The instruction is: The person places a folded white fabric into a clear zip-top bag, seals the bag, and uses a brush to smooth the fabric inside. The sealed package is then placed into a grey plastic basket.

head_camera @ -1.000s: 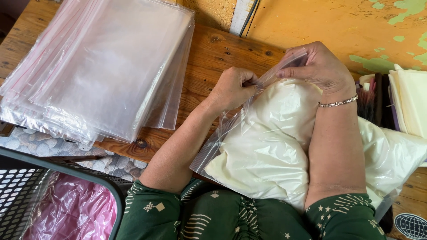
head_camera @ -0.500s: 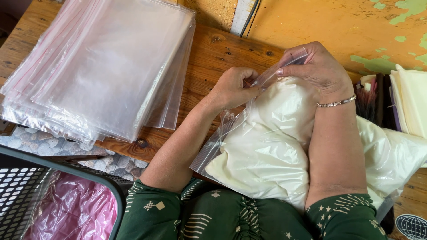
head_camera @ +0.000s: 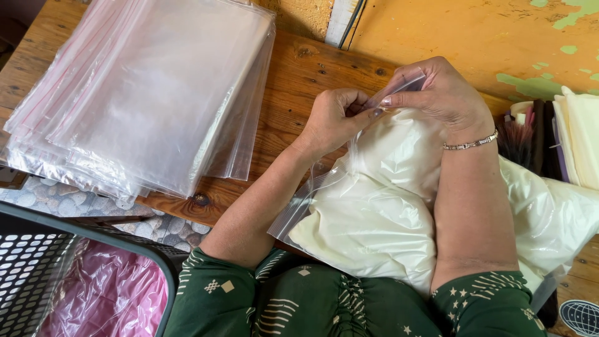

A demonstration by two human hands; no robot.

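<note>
a worn brown wooden table [head_camera: 293,81] with dark knots fills the middle of the view, running up against a yellow wall. on its left part sits a thick, fanned-out stack of clear flat plastic zip bags [head_camera: 150,93], its near corner hanging just over the table's front edge. to the right, a clear plastic bag stuffed with cream-white fabric [head_camera: 374,212] lies on the wood and reaches past the near edge. at the far right, a pile of folded cream-coloured cloth [head_camera: 580,137] rests by some dark upright items too small to make out.
</note>
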